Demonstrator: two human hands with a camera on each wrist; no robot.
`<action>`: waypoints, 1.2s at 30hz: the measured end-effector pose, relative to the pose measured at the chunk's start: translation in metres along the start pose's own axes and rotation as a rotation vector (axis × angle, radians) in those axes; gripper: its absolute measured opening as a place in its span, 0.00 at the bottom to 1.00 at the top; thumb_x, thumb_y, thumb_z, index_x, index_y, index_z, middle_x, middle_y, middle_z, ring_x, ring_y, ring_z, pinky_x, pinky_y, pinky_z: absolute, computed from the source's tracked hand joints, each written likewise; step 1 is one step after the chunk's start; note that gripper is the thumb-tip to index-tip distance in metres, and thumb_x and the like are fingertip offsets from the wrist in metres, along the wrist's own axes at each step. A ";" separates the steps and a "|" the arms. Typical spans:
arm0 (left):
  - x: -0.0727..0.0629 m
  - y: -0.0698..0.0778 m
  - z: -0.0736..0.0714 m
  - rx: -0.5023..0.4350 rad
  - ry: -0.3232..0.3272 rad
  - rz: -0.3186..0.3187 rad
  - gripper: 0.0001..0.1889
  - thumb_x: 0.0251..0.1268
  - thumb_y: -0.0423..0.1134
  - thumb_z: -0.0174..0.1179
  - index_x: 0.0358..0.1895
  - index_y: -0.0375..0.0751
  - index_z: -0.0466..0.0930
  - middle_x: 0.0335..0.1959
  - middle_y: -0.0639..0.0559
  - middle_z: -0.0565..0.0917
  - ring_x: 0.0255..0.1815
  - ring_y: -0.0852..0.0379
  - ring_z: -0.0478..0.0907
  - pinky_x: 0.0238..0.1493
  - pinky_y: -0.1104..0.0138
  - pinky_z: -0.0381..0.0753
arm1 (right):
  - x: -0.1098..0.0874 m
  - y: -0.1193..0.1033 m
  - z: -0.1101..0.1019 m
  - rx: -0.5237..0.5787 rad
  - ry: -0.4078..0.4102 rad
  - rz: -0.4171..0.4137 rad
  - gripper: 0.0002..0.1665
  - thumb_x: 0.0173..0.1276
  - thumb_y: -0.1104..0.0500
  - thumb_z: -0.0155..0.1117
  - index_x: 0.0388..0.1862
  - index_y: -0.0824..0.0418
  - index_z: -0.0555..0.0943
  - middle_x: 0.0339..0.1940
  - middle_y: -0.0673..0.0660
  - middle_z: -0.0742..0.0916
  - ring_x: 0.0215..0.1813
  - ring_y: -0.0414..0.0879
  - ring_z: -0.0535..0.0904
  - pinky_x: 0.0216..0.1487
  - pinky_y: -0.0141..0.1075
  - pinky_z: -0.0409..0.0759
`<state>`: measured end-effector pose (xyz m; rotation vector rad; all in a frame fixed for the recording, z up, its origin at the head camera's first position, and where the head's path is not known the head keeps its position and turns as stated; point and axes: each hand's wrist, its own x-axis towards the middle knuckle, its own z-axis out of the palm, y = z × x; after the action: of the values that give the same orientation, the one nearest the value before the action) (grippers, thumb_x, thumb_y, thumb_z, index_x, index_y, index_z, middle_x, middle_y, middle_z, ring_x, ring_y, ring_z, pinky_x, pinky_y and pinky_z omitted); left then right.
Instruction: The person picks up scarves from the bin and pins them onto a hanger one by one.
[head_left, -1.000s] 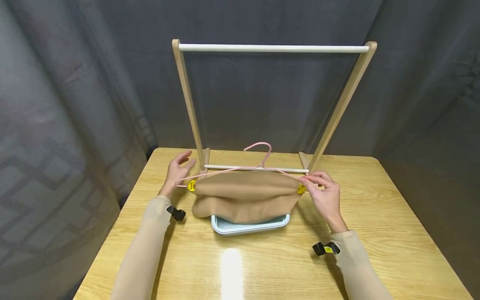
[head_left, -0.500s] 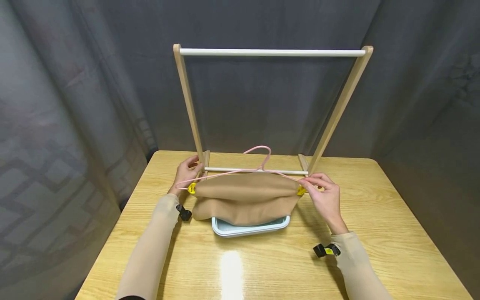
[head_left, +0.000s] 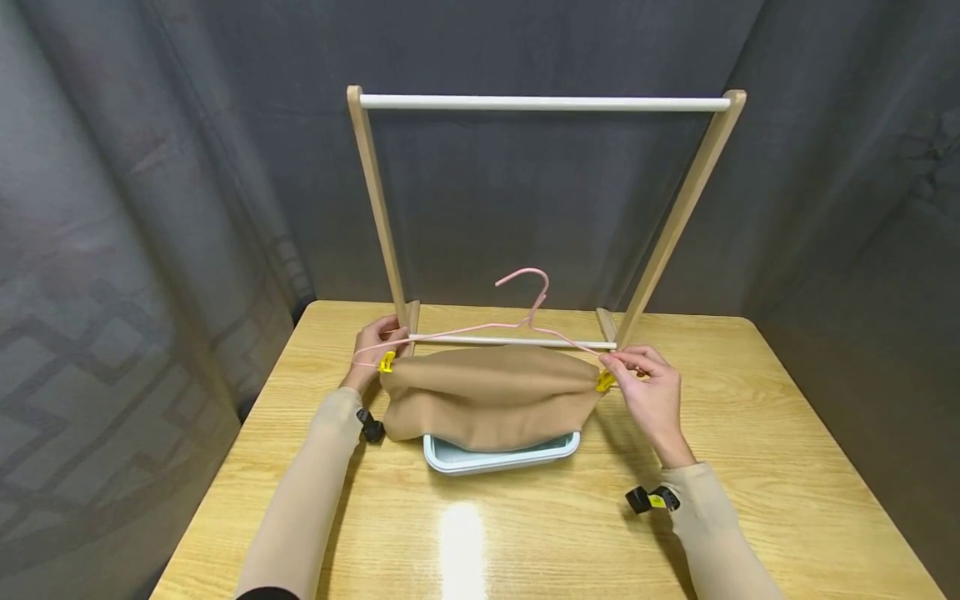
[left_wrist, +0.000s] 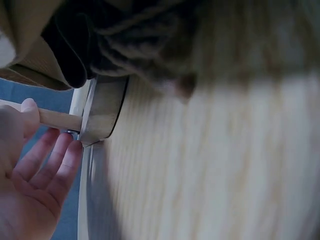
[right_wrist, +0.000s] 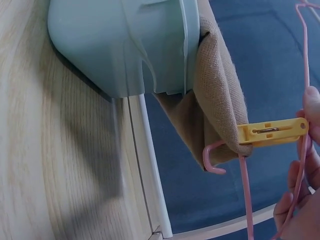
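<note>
My left hand (head_left: 367,337) grips the clothes rack's left wooden post (head_left: 377,192) low down; in the left wrist view the thumb lies over the post (left_wrist: 60,119) and the fingers reach under it. With my right hand (head_left: 654,398) I pinch the right end of a pink hanger (head_left: 547,285), its hook standing up. A brown cloth (head_left: 491,387) is fixed to the hanger by a yellow clip (head_left: 387,362) on the left and another yellow clip (right_wrist: 272,131) beside my right fingers. The cloth drapes over a pale blue tub (head_left: 502,463).
The rack has a white top bar (head_left: 543,104) and a white lower bar (head_left: 480,340) behind the cloth. Under everything lies a wooden table (head_left: 570,533). Grey curtains (head_left: 120,250) close in the back and sides.
My left hand has moved right onto the rack's post and taken hold of it. The hanger's hook and left end have tilted upward. My right hand stays in place.
</note>
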<state>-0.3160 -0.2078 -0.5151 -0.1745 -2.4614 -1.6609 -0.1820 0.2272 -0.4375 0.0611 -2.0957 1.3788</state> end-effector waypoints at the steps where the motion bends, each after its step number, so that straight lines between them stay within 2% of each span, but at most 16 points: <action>1: 0.000 0.000 0.000 0.005 -0.002 0.001 0.20 0.77 0.33 0.63 0.65 0.25 0.80 0.59 0.26 0.85 0.55 0.39 0.88 0.43 0.81 0.79 | 0.001 0.000 0.000 0.004 0.004 0.002 0.04 0.61 0.68 0.81 0.35 0.67 0.93 0.34 0.36 0.85 0.37 0.30 0.77 0.37 0.23 0.72; 4: 0.000 0.002 -0.001 -0.002 -0.010 0.004 0.19 0.77 0.33 0.63 0.65 0.26 0.81 0.58 0.26 0.86 0.50 0.49 0.89 0.44 0.79 0.81 | 0.001 0.000 0.001 0.012 0.014 -0.005 0.03 0.62 0.69 0.81 0.34 0.68 0.93 0.33 0.35 0.85 0.37 0.31 0.78 0.37 0.23 0.72; 6: -0.001 0.004 -0.001 -0.052 -0.009 -0.009 0.20 0.75 0.32 0.64 0.64 0.25 0.81 0.57 0.26 0.86 0.46 0.52 0.89 0.44 0.77 0.83 | 0.002 -0.001 0.002 0.007 0.028 -0.010 0.03 0.62 0.68 0.81 0.34 0.67 0.93 0.33 0.35 0.85 0.37 0.31 0.78 0.37 0.24 0.72; 10: -0.004 0.005 -0.002 -0.018 0.016 0.032 0.20 0.74 0.31 0.64 0.63 0.22 0.80 0.54 0.26 0.87 0.48 0.42 0.90 0.47 0.72 0.84 | 0.004 -0.006 0.006 -0.012 0.078 -0.038 0.02 0.62 0.69 0.80 0.34 0.68 0.93 0.33 0.35 0.84 0.37 0.30 0.77 0.40 0.25 0.73; 13: -0.005 0.006 -0.001 0.091 0.046 0.075 0.19 0.74 0.31 0.64 0.62 0.23 0.81 0.54 0.26 0.87 0.54 0.32 0.86 0.53 0.65 0.84 | 0.007 -0.017 0.008 -0.003 0.117 -0.065 0.02 0.63 0.72 0.78 0.33 0.73 0.91 0.32 0.39 0.84 0.36 0.29 0.76 0.41 0.26 0.72; 15: -0.004 0.005 -0.002 0.128 0.050 0.076 0.19 0.74 0.31 0.65 0.63 0.24 0.81 0.57 0.27 0.87 0.56 0.32 0.85 0.58 0.58 0.84 | 0.008 -0.028 0.008 0.001 0.135 -0.086 0.03 0.63 0.74 0.77 0.32 0.76 0.89 0.32 0.44 0.84 0.35 0.29 0.75 0.41 0.27 0.70; 20: -0.002 0.004 -0.002 0.208 0.039 0.051 0.19 0.74 0.28 0.61 0.65 0.26 0.80 0.56 0.27 0.87 0.51 0.32 0.86 0.58 0.49 0.83 | 0.013 -0.043 0.007 -0.014 0.152 -0.135 0.04 0.64 0.74 0.75 0.32 0.78 0.87 0.31 0.49 0.85 0.35 0.28 0.73 0.39 0.26 0.66; 23: 0.000 0.003 -0.004 0.233 0.025 0.048 0.20 0.72 0.26 0.58 0.65 0.24 0.79 0.54 0.25 0.87 0.51 0.30 0.87 0.59 0.45 0.83 | 0.019 -0.035 0.008 -0.021 0.161 -0.130 0.04 0.65 0.74 0.75 0.32 0.78 0.88 0.31 0.44 0.83 0.35 0.28 0.73 0.39 0.26 0.67; 28: 0.001 0.002 -0.008 0.183 -0.020 0.017 0.19 0.73 0.25 0.56 0.64 0.22 0.79 0.58 0.23 0.84 0.57 0.27 0.86 0.63 0.43 0.83 | 0.033 -0.016 0.007 -0.019 0.166 -0.119 0.04 0.65 0.72 0.76 0.32 0.75 0.89 0.31 0.33 0.81 0.34 0.28 0.73 0.37 0.26 0.68; 31: 0.000 0.002 -0.009 0.181 -0.037 0.002 0.19 0.75 0.26 0.55 0.65 0.25 0.78 0.59 0.24 0.84 0.58 0.28 0.85 0.63 0.43 0.83 | 0.042 -0.016 0.004 -0.011 0.153 -0.123 0.06 0.67 0.69 0.76 0.33 0.73 0.90 0.30 0.30 0.81 0.33 0.29 0.73 0.36 0.25 0.68; 36: -0.001 0.002 -0.010 0.189 -0.051 0.002 0.20 0.78 0.28 0.52 0.68 0.28 0.77 0.61 0.27 0.84 0.59 0.29 0.85 0.65 0.43 0.82 | 0.057 -0.022 0.002 -0.010 0.144 -0.131 0.09 0.69 0.65 0.76 0.34 0.73 0.90 0.30 0.30 0.82 0.32 0.31 0.73 0.35 0.25 0.66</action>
<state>-0.3141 -0.2167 -0.5099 -0.1961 -2.6369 -1.4288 -0.2210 0.2319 -0.3906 0.0906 -1.9442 1.2566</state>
